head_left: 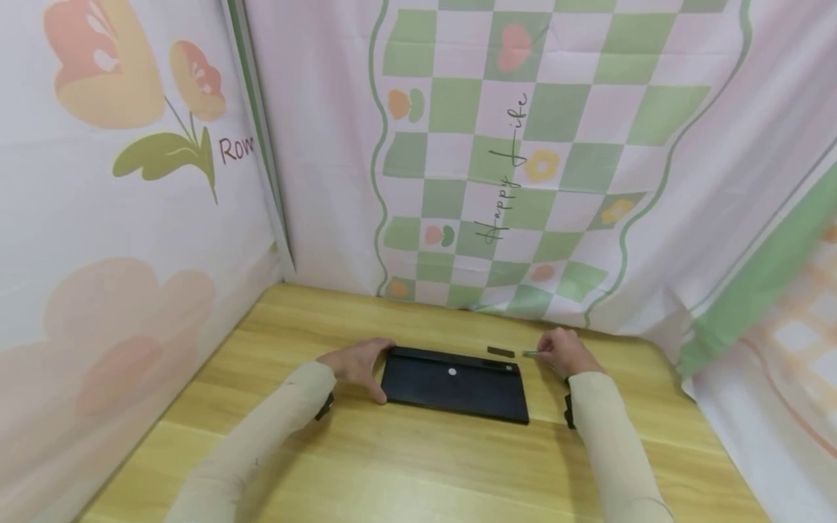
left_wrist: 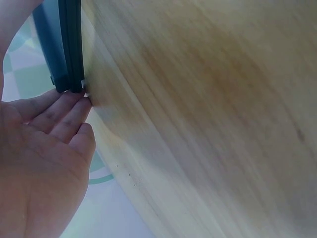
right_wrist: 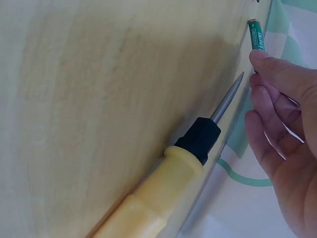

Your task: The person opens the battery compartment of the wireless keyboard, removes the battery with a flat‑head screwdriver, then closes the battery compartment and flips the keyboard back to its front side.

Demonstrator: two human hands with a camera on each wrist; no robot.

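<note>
A flat black rectangular device (head_left: 451, 392) with a raised bar along its back edge lies on the wooden table, a white round mark near its middle. My left hand (head_left: 356, 367) holds its left end, thumb at the front corner and fingers at the back corner. In the left wrist view, the fingertips (left_wrist: 74, 96) meet the device's end (left_wrist: 72, 49). To the right, my right hand (head_left: 565, 352) pinches a slim green battery (right_wrist: 256, 35) between thumb and forefinger; the other fingers are loosely bent. Beyond the device's back right corner lies a small dark cover strip (head_left: 500, 351).
In the right wrist view, a pointed metal tool with a yellow handle (right_wrist: 156, 186) and black collar appears beside the right hand. A checked curtain (head_left: 497, 181) hangs behind the table (head_left: 392, 465), and a flowered curtain (head_left: 131, 290) stands along the left.
</note>
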